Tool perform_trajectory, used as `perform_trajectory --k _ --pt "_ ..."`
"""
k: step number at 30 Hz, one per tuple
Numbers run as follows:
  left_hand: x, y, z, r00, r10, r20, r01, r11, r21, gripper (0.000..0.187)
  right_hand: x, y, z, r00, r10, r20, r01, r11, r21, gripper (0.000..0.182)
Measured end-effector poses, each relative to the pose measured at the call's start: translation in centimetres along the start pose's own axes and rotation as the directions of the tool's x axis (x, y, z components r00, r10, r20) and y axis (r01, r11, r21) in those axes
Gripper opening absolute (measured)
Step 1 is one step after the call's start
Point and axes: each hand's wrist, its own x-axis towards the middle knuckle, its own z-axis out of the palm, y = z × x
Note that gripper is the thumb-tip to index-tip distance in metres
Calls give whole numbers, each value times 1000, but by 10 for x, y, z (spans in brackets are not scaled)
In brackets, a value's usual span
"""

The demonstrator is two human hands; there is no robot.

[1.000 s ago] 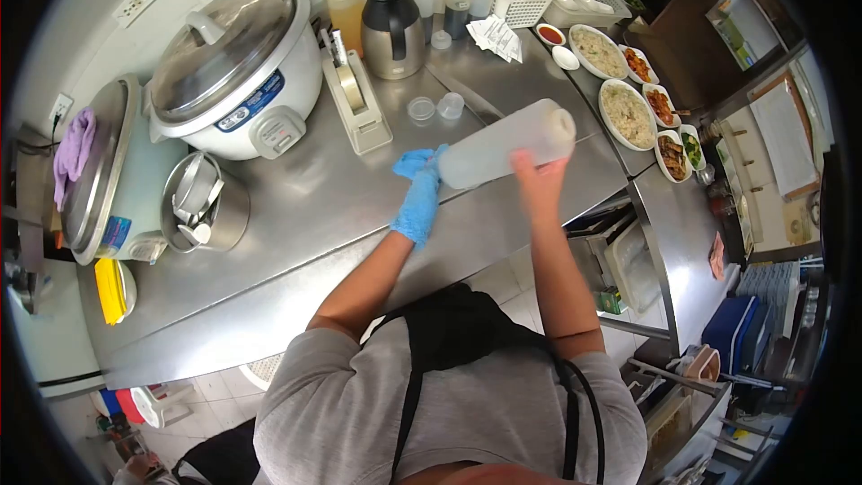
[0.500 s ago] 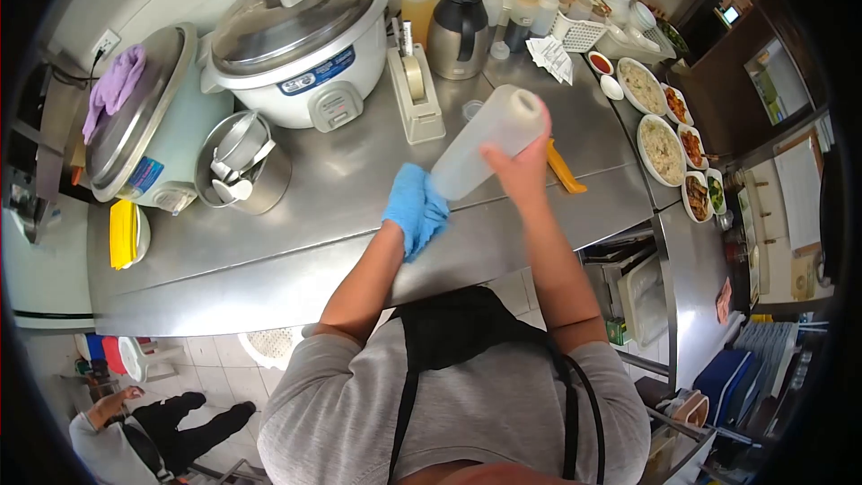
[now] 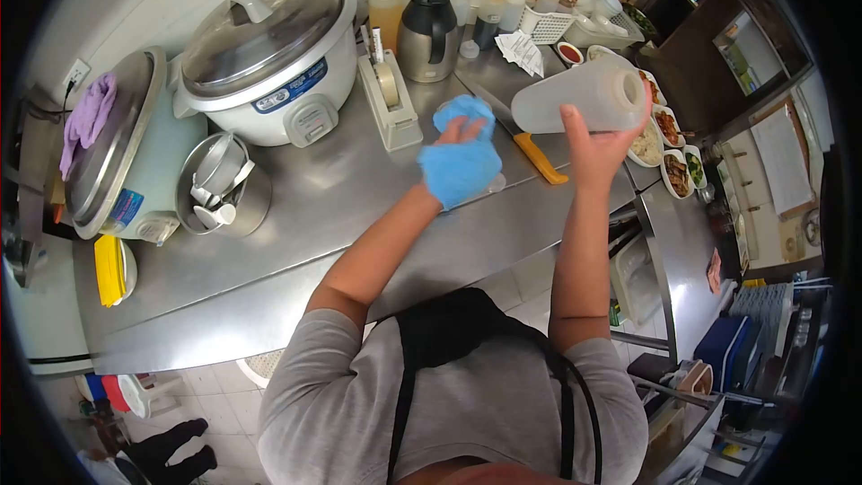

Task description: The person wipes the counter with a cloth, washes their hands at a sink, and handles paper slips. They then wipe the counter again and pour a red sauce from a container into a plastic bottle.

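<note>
My right hand [image 3: 603, 151] is wrapped round an empty-looking translucent plastic bottle [image 3: 575, 101], held up nearly level with its open mouth turned to the right. In my left hand [image 3: 461, 129] is a bunched blue cloth [image 3: 460, 169], partly covering the palm and fingers, over the steel counter [image 3: 332, 216]. Between the two hands lies a knife with an orange handle [image 3: 540, 160]; its blade points away toward the wall. A small clear round cap [image 3: 496, 182] shows beside the blue cloth.
At the left stand two large cookers [image 3: 269, 63] and a steel pot of utensils [image 3: 224, 189]. Behind my left hand are a tape dispenser [image 3: 391, 108] and a thermos jug [image 3: 428, 40]. Filled dishes [image 3: 675, 172] line the right side. Another person's legs [image 3: 171, 449] show at lower left.
The bottle has moved right and tipped closer to level. My left hand, with the blue cloth, has come away from the bottle's lower end and reached farther over the counter. The view has shifted.
</note>
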Motion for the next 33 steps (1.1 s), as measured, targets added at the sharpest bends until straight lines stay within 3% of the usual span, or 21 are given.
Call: perform_trajectory --k 1,2,4,5,6,9,12,15,16,17,19,21,23,26,29,32,33 --pt "-5 -2 18 997 61 -36 -63 997 -36 56 -1 -2 -5 1000 -26 11 26 999 -28 91" --pt "-13 -10 11 928 77 365 -109 992 67 63 -2 -2 -9 998 -54 22 56 997 -56 91" --pt "-12 -23 9 914 -71 399 121 987 -102 63 -8 3 -15 994 -75 76 79 996 -46 90" --pt "-14 -30 8 891 -142 431 238 955 -178 63 -15 5 -13 992 -13 124 10 1000 27 91" --pt "-12 -32 -7 911 -158 380 319 854 -410 73 -23 7 -7 983 47 175 -66 993 100 91" --pt "-15 -21 -51 998 49 25 -25 817 -577 80 -51 18 21 922 145 360 -241 941 238 92" --pt "-33 -30 -55 979 -59 194 187 633 -752 79 -64 19 42 824 50 565 -180 968 176 75" --pt "-67 -65 -39 930 -293 223 358 586 -727 74 -51 49 34 718 392 576 -507 861 46 43" --pt "-78 -77 -38 905 -354 237 409 564 -717 73 -50 77 23 802 378 462 -300 924 -236 31" --pt "-91 -89 -39 874 -415 253 460 538 -707 72 -55 110 7 878 314 361 -92 852 -515 26" --pt "-110 -111 -41 844 -499 199 473 514 -716 70 -75 164 -31 728 615 302 -13 452 -892 17" --pt "-124 -129 -44 838 -542 63 402 534 -744 69 -103 179 -49 596 731 333 40 388 -921 20" --pt "-133 -141 -46 800 -598 51 445 534 -719 67 -117 165 -49 464 822 330 -151 440 -885 22" --pt "-140 -146 -51 779 -627 -2 459 572 -680 66 -123 157 -39 464 829 311 -151 420 -895 24" --pt "-138 -144 -47 773 -634 -18 457 577 -677 65 -115 155 -28 435 776 456 120 452 -884 26" --pt "-138 -146 -37 779 -626 -23 436 568 -698 65 -106 149 -12 484 720 496 -390 686 -615 22" --pt "-138 -147 -36 779 -626 -15 440 564 -699 65 -102 150 -11 540 707 456 -422 697 -580 21"
